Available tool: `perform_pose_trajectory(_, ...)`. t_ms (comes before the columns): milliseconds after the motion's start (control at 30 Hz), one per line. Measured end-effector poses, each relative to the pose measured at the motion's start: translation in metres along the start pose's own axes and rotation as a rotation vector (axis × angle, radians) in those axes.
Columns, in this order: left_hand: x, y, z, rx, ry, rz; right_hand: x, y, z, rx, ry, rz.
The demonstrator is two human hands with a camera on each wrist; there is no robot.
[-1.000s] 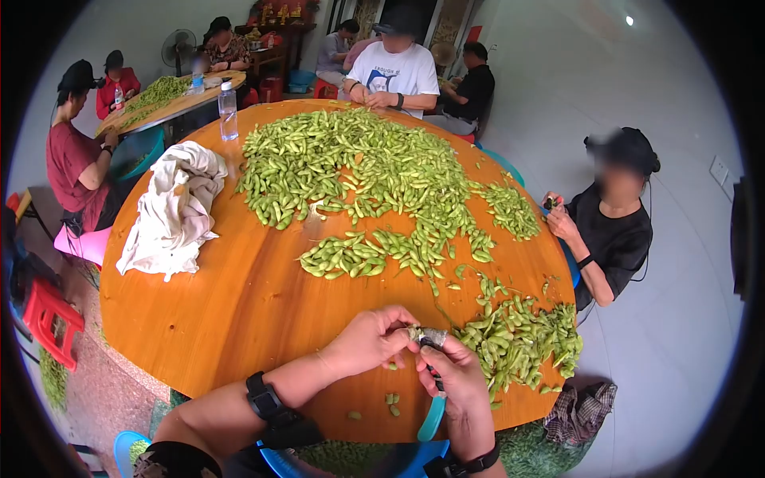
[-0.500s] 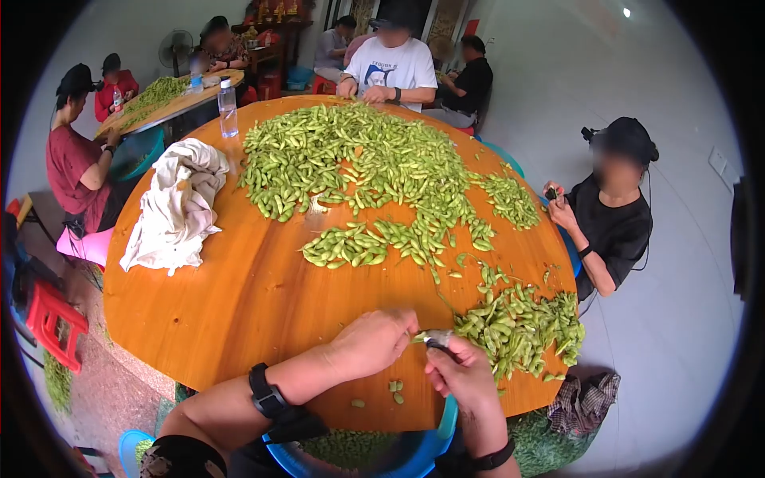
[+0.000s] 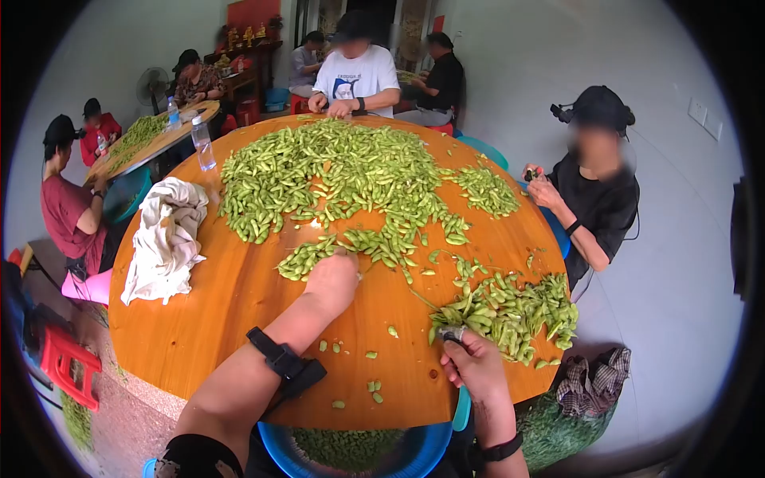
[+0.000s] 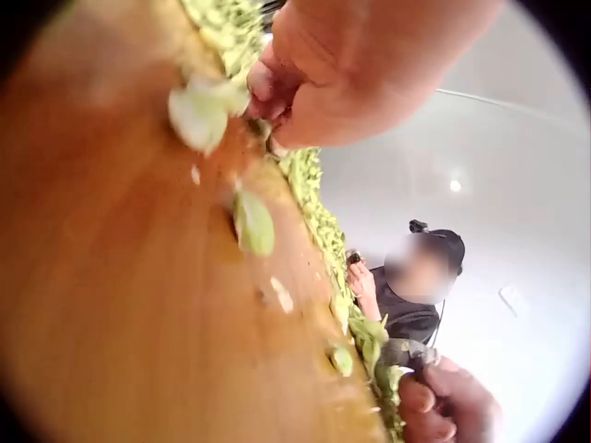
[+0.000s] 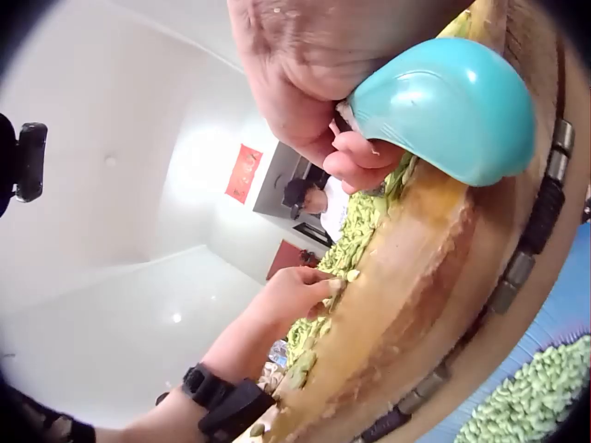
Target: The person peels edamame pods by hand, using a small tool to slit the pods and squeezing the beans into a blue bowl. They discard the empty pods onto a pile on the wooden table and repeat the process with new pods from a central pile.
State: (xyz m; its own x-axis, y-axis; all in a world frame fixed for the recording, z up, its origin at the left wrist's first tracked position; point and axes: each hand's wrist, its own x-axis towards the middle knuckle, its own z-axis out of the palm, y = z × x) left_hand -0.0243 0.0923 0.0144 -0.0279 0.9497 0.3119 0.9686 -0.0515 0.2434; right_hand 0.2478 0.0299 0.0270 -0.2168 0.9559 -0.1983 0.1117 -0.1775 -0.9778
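Note:
My left hand (image 3: 333,279) is at the near edge of a small group of green pods (image 3: 296,263) on the wooden table. Its bent fingers point down among them in the left wrist view, where the hand (image 4: 360,69) fills the top; whether they pinch a pod cannot be told. My right hand (image 3: 480,370) grips a tool with a turquoise handle (image 3: 461,410), its grey end (image 3: 452,333) beside the right-hand pod pile (image 3: 510,315). The right wrist view shows the rounded handle (image 5: 452,111) protruding from the curled fingers.
A large pod heap (image 3: 343,171) covers the table's far middle. White cloth (image 3: 166,239) and a bottle (image 3: 202,143) are at left. Below the near edge sits a blue basin (image 3: 275,446) holding green beans. People sit opposite, at right (image 3: 594,191) and at another table (image 3: 155,139).
My left hand has moved away from the right hand, forward and left to the small pod group. My right hand still holds the tool, now lower beside the pile. Several green pieces now lie mid-table.

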Motion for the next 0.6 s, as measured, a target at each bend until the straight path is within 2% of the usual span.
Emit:
perform_pose_trajectory(100,0.006,-0.004,0.005,-0.016,0.069,0.015,0.001,0.005,-0.001,0.043,-0.029,0.033)
perform_pose_trajectory(267,-0.01,0.01,-0.007,0.185,-0.072,0.035,0.0,-0.008,0.006,0.079,-0.093,0.034)
perform_pose_trajectory(333,-0.031,0.024,-0.021,-0.16,-0.091,0.123,0.002,-0.009,0.015,0.08,-0.106,0.03)
perform_pose_trajectory(367,-0.039,0.03,-0.026,-0.162,-0.096,0.13,0.002,-0.01,0.021,0.073,-0.132,0.025)
perform_pose_trajectory(433,-0.056,0.044,-0.036,-0.601,-0.191,0.078,0.001,-0.011,0.033,0.059,-0.15,0.035)
perform_pose_trajectory(467,-0.063,0.054,-0.046,-0.745,-0.302,-0.078,0.002,-0.009,0.039,0.077,-0.165,0.029)
perform_pose_trajectory(500,-0.068,0.053,-0.041,-0.744,-0.304,-0.078,0.003,-0.008,0.043,0.094,-0.184,0.022)
perform_pose_trajectory(567,-0.078,0.047,-0.031,-0.789,-0.287,0.078,0.001,-0.007,0.048,0.117,-0.196,0.046)
perform_pose_trajectory(600,-0.08,0.046,-0.031,-0.69,-0.239,0.2,-0.001,-0.006,0.05,0.119,-0.198,0.05)
